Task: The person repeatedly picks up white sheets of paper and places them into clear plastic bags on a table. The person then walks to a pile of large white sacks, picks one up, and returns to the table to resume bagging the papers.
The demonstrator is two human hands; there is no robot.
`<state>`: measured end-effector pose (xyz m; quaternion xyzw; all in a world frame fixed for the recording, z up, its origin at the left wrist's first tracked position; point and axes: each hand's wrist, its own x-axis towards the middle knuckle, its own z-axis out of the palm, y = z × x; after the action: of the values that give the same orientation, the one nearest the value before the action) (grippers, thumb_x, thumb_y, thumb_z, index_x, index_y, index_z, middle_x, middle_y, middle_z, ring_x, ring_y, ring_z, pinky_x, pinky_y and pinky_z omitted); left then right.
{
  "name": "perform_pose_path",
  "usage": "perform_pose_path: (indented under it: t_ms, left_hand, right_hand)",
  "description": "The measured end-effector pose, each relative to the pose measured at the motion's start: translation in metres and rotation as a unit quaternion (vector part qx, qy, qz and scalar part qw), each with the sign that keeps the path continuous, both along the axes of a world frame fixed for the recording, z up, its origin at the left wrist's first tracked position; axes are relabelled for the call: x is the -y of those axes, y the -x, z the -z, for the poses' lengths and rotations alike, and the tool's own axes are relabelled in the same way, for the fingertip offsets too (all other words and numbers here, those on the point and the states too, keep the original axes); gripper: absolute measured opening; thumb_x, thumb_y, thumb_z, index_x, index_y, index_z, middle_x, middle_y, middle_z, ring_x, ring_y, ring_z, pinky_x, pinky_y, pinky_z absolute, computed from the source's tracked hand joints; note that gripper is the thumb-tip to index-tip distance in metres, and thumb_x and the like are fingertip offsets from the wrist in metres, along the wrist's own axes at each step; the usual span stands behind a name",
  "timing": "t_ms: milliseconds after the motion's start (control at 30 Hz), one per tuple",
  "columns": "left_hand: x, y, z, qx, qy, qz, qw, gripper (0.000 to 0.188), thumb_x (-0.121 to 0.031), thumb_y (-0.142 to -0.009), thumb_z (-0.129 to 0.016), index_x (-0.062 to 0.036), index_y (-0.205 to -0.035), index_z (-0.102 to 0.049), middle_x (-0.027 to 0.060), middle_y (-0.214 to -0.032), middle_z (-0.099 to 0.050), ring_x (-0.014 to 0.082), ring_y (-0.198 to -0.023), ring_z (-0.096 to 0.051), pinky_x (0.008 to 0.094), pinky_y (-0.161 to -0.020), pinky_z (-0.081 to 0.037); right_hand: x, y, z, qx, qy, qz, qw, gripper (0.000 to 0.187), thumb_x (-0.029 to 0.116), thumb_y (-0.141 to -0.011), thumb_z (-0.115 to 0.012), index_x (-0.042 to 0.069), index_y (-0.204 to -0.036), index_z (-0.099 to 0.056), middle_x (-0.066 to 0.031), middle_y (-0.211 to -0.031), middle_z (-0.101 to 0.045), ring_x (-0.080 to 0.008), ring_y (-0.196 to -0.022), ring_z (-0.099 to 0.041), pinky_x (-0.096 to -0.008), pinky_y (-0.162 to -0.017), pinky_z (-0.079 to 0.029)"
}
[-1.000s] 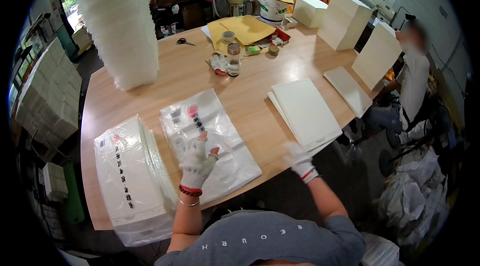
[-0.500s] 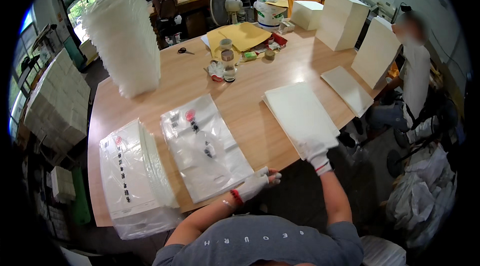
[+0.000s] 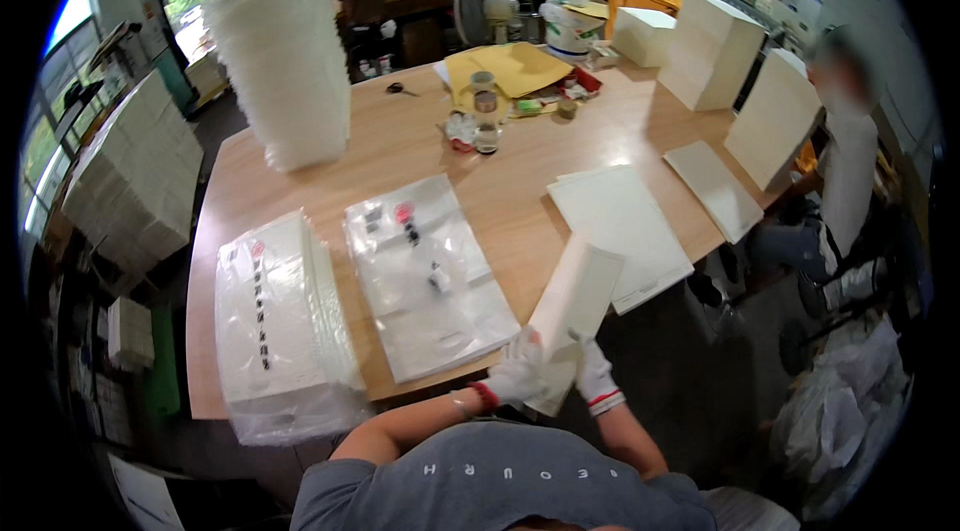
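Observation:
Between my gloved left hand [image 3: 520, 368] and my gloved right hand [image 3: 597, 371], a thin bundle of white paper sheets [image 3: 575, 296] is held at the table's front edge. It bends lengthwise, its far end over the table. My left fingers close on its near left side and my right fingers on its near right side. Just beyond, to the right, lies a low stack of white paper [image 3: 650, 241]. Left of my left hand, a clear plastic bag with black and red print [image 3: 425, 301] lies flat. Farther left is a pile of filled plastic bags [image 3: 280, 321].
A tall stack of translucent plastic [image 3: 285, 61] stands far left. Beyond the middle are a glass jar [image 3: 486, 131], yellow envelopes [image 3: 520, 71] and scissors [image 3: 402, 89]. Tall paper stacks [image 3: 710, 51] stand far right, where another person [image 3: 850, 141] sits. Another small paper stack [image 3: 713, 191] lies nearer.
My right hand has come left from the low stack, bringing the bundle of sheets in front of me. My left hand, free before, now grips it too. The view has shifted slightly.

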<state>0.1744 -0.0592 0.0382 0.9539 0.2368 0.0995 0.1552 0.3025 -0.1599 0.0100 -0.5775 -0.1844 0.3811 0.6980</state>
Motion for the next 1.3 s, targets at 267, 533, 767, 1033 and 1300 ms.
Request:
perform_pose_path:
  t_ms: [267,533,767,1033,1300]
  left_hand:
    - [-0.062,0.042,-0.109,0.111,0.161,0.025,0.98,0.056,-0.024,-0.068,-0.063,-0.0034,-0.117,-0.047,0.0228,-0.111,-0.05,0.0376,-0.109,-0.043,0.0471,-0.091,-0.034]
    - [-0.206,0.072,-0.093,0.285,0.513,-0.069,0.807,0.044,-0.031,-0.083,-0.06,-0.001,-0.116,-0.052,0.0038,-0.097,-0.062,0.0115,-0.074,-0.052,0.0282,-0.069,-0.044]
    - [-0.167,0.036,-0.077,0.271,0.251,0.029,0.929,0.032,-0.018,-0.083,-0.053,-0.005,-0.112,-0.055,0.0089,-0.098,-0.062,0.0185,-0.083,-0.057,0.0294,-0.073,-0.046]
    - [-0.144,0.037,0.003,0.197,0.118,-0.045,0.972,0.038,-0.013,-0.073,-0.058,-0.0057,-0.109,-0.053,0.0165,-0.097,-0.058,0.0321,-0.089,-0.056,0.0399,-0.075,-0.046]
    - [-0.199,0.085,0.082,0.235,-0.137,-0.283,0.92,0.028,-0.013,-0.079,-0.055,-0.0055,-0.106,-0.05,0.0111,-0.095,-0.054,0.0272,-0.087,-0.053,0.0366,-0.074,-0.044]
  right_hand:
    - [-0.016,0.023,0.009,0.032,0.001,0.076,0.997,0.04,0.012,-0.077,-0.066,-0.003,-0.112,-0.052,-0.0101,-0.1,-0.06,-0.0169,-0.087,-0.058,-0.0284,-0.075,-0.048]
    - [0.005,0.039,-0.096,0.432,0.024,-0.039,0.901,0.023,0.007,-0.072,-0.061,0.002,-0.094,-0.062,-0.014,-0.094,-0.063,-0.0253,-0.082,-0.063,-0.0318,-0.071,-0.05]
    - [-0.051,0.043,-0.078,0.629,0.225,-0.212,0.713,0.032,0.029,-0.073,-0.063,0.011,-0.098,-0.058,-0.0127,-0.096,-0.061,-0.0327,-0.078,-0.06,-0.0415,-0.063,-0.048]
    - [-0.148,0.021,-0.016,0.608,0.236,0.056,0.756,0.078,0.042,-0.065,-0.072,0.007,-0.125,-0.037,-0.0223,-0.108,-0.054,-0.0345,-0.097,-0.055,-0.0408,-0.081,-0.045]
    - [-0.212,-0.021,-0.008,0.503,0.449,-0.196,0.712,0.051,0.024,-0.088,-0.043,0.012,-0.134,-0.023,-0.0249,-0.1,-0.058,-0.0412,-0.092,-0.056,-0.0473,-0.079,-0.043]
